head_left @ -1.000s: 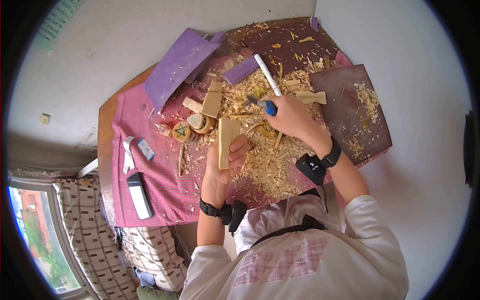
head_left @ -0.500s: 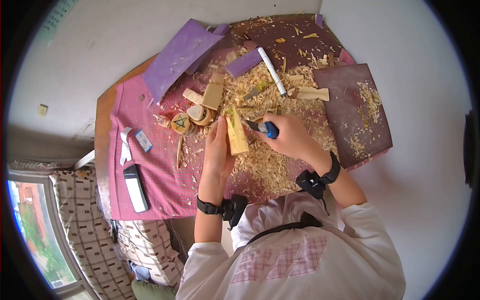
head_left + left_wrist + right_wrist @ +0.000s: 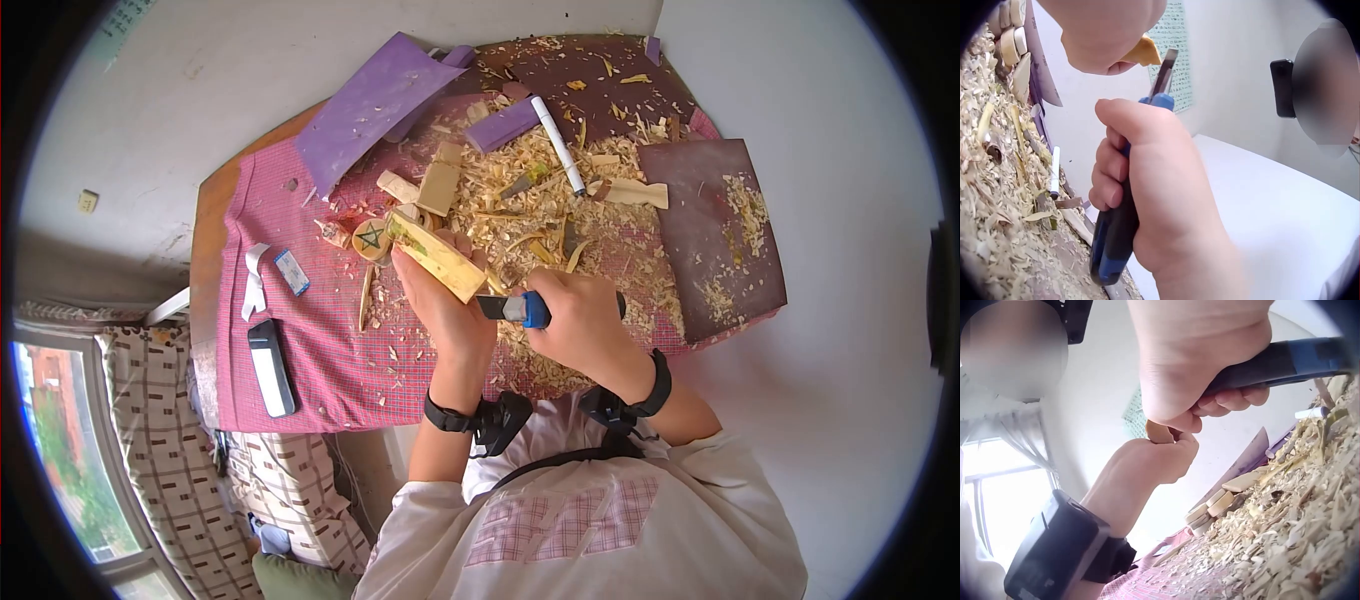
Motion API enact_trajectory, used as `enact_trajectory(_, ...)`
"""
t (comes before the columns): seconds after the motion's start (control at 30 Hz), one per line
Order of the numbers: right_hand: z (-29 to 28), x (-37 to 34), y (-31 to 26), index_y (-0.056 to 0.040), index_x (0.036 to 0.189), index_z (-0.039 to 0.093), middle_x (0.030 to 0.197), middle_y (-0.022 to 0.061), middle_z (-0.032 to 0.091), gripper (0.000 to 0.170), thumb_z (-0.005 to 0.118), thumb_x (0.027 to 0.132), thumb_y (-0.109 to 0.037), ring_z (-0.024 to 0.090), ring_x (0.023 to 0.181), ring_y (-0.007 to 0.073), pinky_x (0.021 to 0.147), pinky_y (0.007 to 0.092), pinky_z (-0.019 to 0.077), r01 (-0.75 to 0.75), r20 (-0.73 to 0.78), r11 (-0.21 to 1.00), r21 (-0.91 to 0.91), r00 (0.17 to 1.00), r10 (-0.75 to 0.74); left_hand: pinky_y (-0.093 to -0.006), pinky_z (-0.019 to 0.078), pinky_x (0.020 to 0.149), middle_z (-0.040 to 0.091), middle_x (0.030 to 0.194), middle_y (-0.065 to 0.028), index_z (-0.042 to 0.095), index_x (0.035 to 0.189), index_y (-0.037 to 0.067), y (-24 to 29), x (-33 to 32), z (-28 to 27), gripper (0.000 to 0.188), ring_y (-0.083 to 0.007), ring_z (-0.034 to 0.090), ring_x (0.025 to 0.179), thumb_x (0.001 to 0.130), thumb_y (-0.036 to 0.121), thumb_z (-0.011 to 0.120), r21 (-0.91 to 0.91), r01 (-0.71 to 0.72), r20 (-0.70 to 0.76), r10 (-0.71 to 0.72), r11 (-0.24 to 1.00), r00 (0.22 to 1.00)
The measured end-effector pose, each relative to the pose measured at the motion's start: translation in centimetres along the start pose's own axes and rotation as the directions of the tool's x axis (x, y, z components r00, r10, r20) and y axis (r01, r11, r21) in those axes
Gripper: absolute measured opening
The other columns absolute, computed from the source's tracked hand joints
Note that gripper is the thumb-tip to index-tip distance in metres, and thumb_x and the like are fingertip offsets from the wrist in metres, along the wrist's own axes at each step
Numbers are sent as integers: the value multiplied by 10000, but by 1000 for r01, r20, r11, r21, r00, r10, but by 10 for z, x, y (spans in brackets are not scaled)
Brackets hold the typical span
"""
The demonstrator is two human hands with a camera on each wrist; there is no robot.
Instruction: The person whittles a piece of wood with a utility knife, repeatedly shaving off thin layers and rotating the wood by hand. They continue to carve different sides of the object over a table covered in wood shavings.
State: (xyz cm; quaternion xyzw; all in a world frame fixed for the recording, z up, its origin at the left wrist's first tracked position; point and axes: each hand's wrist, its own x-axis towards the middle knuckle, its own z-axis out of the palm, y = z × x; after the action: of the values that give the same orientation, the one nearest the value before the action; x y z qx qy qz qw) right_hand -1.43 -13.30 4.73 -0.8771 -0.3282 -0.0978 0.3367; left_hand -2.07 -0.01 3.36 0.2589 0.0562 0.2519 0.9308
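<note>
In the head view my left hand [image 3: 452, 318] grips a pale wooden block [image 3: 440, 262], slanted with its near end toward the right. Yellow-green patches mark the block's upper face. My right hand [image 3: 583, 318] is wrapped round a blue and black utility knife [image 3: 536, 310]. Its blade [image 3: 491, 307] points left and sits right at the block's near end. From the left wrist, the knife handle [image 3: 1113, 247] shows below the curled fingers, with the thumb up near the blade. Much of the block is hidden behind my left hand in both wrist views.
Wood shavings [image 3: 540, 362] cover the table's middle. Beyond lie a white marker [image 3: 558, 146], a wooden block [image 3: 440, 180], and a round piece with a drawn star [image 3: 371, 240]. A dark board [image 3: 710, 235] lies right; a phone [image 3: 271, 370] lies left.
The left hand has turned the block from nearly upright to a slant and shows another face. The right hand has brought the knife down from over the shavings to the block's near end.
</note>
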Motion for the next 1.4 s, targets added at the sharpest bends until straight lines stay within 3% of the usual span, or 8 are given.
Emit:
enact_trajectory(0.27, -3, 1, -2, -40, 758, 502, 596, 96, 563, 285, 665, 536, -112, 586, 527, 268, 454, 352, 454, 34, 28, 998, -50, 999, -33, -255, 367, 556, 467, 768, -1, 452, 964, 114, 9, -12, 26, 271, -111, 421, 671, 941, 346, 314, 56, 57, -243, -42, 997, 969)
enact_trajectory(0.67, 0, 2, 4, -50, 735, 520, 571, 92, 558, 245, 672, 559, -125, 587, 524, 254, 453, 345, 447, 75, 115, 986, -152, 992, -58, -249, 358, 512, 462, 736, -15, 418, 911, 121, 4, -9, 12, 436, -120, 412, 617, 919, 512, 225, 180, -62, -291, 113, 982, 950)
enact_trajectory(0.77, 3, 8, 8, -47, 722, 519, 570, 95, 559, 210, 665, 592, -124, 588, 527, 255, 451, 351, 443, 129, -15, 968, -213, 991, -135, -239, 339, 504, 456, 714, -13, 410, 891, 122, 7, -11, 15, 448, -115, 397, 600, 913, 527, 220, 334, -104, -410, 244, 937, 879)
enact_trajectory(0.87, -6, 27, 31, -47, 710, 516, 564, 105, 551, 171, 649, 638, -126, 585, 527, 263, 457, 361, 438, -208, -211, 950, -231, 964, 160, -249, 347, 522, 457, 707, -10, 404, 877, 126, 11, -12, -11, 442, -117, 396, 594, 905, 536, 243, 266, -222, -296, 299, 938, 907)
enact_trajectory(0.93, -24, 35, 47, -52, 710, 511, 563, 113, 546, 137, 623, 673, -123, 578, 527, 278, 465, 372, 435, -350, -328, 900, -258, 908, 259, -264, 360, 548, 444, 695, -5, 404, 868, 131, 15, -12, -10, 424, -120, 396, 594, 902, 532, 270, 331, -201, -470, 346, 922, 812)
enact_trajectory(1.1, -21, 21, 22, -62, 710, 512, 566, 112, 544, 124, 612, 669, -122, 569, 523, 290, 469, 383, 433, -143, -119, 988, -53, 984, 136, -266, 344, 527, 400, 657, -2, 413, 836, 118, 15, -7, -1, 355, -120, 376, 574, 912, 447, 301, 97, -175, -482, 200, 980, 853)
enact_trajectory(1.33, 2, -11, -21, -75, 750, 520, 628, 84, 571, 227, 657, 576, -123, 581, 538, 270, 463, 366, 439, -35, 20, 987, 157, 999, 32, -226, 278, 438, 336, 602, -3, 406, 797, 114, 29, -9, 3, 332, -104, 315, 519, 870, 436, 375, -402, -161, -122, 122, 901, 985)
enact_trajectory(1.4, 3, -14, -32, -73, 749, 520, 630, 78, 569, 244, 666, 563, -126, 580, 535, 266, 461, 362, 438, -31, 22, 985, 171, 999, 27, -219, 283, 440, 333, 607, -10, 418, 822, 91, 34, -7, 3, 343, -108, 331, 531, 861, 433, 416, -398, -277, 89, 337, 875, 937)
